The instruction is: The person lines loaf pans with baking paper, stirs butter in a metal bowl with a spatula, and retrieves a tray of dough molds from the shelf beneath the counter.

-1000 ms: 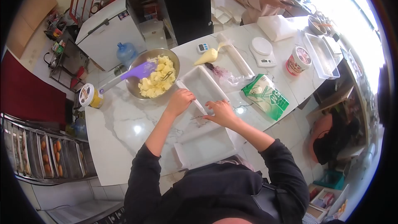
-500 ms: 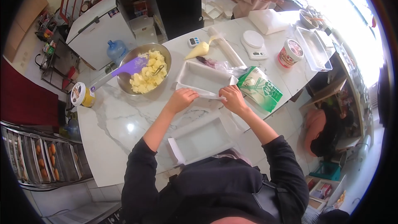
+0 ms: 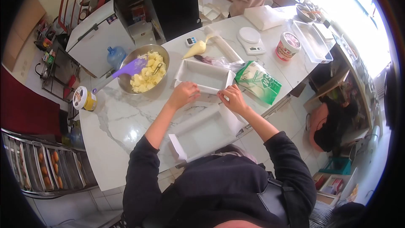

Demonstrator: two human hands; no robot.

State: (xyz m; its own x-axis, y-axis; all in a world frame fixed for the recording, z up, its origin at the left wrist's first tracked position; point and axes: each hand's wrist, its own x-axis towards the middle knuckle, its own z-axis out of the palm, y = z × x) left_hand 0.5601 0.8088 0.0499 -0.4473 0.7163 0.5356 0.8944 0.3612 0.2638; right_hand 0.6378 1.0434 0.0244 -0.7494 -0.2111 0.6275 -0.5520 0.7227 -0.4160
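Note:
A white cardboard box (image 3: 201, 77) with raised walls lies open-topped in front of me. My left hand (image 3: 184, 94) is at the left part of its near wall, fingers bent around the edge and slightly blurred. At the near right corner, my right hand (image 3: 233, 99) pinches the same wall between thumb and fingers. Closer to my body lies a second white box (image 3: 203, 138), its side flaps partly raised. A green-and-white packet (image 3: 258, 82) rests just beyond my right hand.
To the left stand a steel bowl (image 3: 165, 65) of pale yellow cream with a purple spatula (image 3: 131, 67) and a yellow tub (image 3: 85, 99). Beyond the box are a piping bag (image 3: 195, 50), timer (image 3: 191, 42), scale (image 3: 251, 41) and red tub (image 3: 288, 47). Two people are nearby.
The near wall of the box, folded loosely outward before, now stands more upright. My left fingers have shifted along it, and my right hand keeps its pinch near the corner. The view has shifted slightly.

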